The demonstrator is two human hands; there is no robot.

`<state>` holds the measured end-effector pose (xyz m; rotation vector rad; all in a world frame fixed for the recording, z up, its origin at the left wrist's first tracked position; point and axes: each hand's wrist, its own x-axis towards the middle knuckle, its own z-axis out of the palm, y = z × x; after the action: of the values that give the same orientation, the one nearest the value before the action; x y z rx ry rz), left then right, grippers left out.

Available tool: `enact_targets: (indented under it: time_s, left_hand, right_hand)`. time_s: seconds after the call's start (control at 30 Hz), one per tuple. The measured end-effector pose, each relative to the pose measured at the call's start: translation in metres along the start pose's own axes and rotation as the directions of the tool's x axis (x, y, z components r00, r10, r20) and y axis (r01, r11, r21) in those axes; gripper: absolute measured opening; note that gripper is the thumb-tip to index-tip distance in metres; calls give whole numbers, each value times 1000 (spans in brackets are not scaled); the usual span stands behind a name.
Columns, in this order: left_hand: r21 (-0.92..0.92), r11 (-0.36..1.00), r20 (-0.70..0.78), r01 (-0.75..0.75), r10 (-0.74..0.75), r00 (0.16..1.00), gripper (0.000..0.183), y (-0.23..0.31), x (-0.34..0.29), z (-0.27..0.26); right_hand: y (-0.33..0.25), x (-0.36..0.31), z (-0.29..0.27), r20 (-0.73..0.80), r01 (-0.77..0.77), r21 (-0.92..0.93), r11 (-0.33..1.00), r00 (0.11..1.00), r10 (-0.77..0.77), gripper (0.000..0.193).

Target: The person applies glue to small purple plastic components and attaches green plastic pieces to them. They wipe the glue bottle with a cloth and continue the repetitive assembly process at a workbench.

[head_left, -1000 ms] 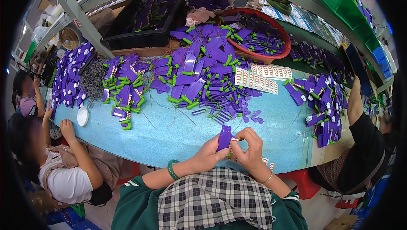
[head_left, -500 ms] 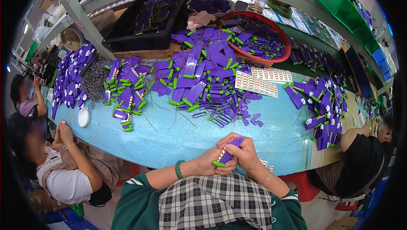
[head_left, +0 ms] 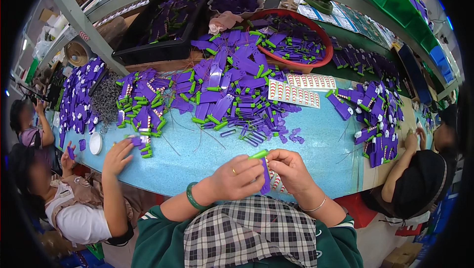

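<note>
A flat purple plastic piece with a green end (head_left: pixel 258 154) is held on its edge above the near side of the table, green end up. My left hand (head_left: pixel 238 178) is closed round it. Close beside that green end, my right hand (head_left: pixel 292 170) has its thumb and forefinger pinched together; what lies between them is too small to make out. A sheet of red-and-white striped stickers (head_left: pixel 277 184) shows below, partly covered by my hands. Farther off lies a large heap of purple and green pieces (head_left: pixel 222 102).
Two sticker sheets (head_left: pixel 295 94) lie beyond my hands. A red basin (head_left: pixel 330 53) and a black tray (head_left: pixel 163 55) hold more pieces. Purple heaps flank both sides. At left, a co-worker's hand (head_left: pixel 117 157) reaches toward a pile near a white lid (head_left: pixel 96 143); another person sits at right.
The purple piece has turned from green end down to green end up, and my hands have moved apart a little. The left co-worker's hand has reached out to the pile.
</note>
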<state>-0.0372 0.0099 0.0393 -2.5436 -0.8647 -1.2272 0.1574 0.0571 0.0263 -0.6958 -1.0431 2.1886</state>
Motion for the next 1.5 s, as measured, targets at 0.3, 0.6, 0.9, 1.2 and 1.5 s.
enact_targets:
  time_s: [0.3, 0.6, 0.9, 1.2, 1.5]
  left_hand:
    - [-15, 995, -97, -99, 97, 991, 13, 5, -17, 8]
    - [-157, 977, -138, -143, 122, 983, 13, 1, -12, 7]
    - [-92, 991, -90, -95, 87, 992, 19, 6, -12, 1]
    - [-312, 875, -58, 370, -406, 912, 13, 6, -16, 21]
    - [9, 800, 299, 601, -575, 761, 16, -24, -10, 40]
  right_hand:
    - [-4, -4, 7, -28, 28, -60, 998, 999, -30, 5]
    - [-4, 2, 4, 90, -129, -40, 991, 987, 132, 12]
    - [4, -16, 8, 96, -398, -57, 916, 911, 402, 32]
    - [-1, -38, -14, 18, 161, -538, 828, 984, -180, 12]
    - [21, -19, -38, -346, 211, -170, 963, 902, -259, 13]
